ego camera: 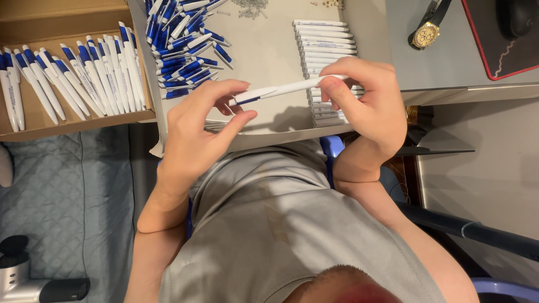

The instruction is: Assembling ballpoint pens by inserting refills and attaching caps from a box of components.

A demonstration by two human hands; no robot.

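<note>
Both hands hold one white and blue pen (286, 88) above the table (269, 50): the left hand (196, 132) pinches its blue end, the right hand (368, 104) its white end. Pile of clips (182, 47) at 11 o'clock.

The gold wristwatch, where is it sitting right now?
In the head view the gold wristwatch lies at the top right on the grey desk, beside the red-edged mat, beyond the person's right hand.
</note>
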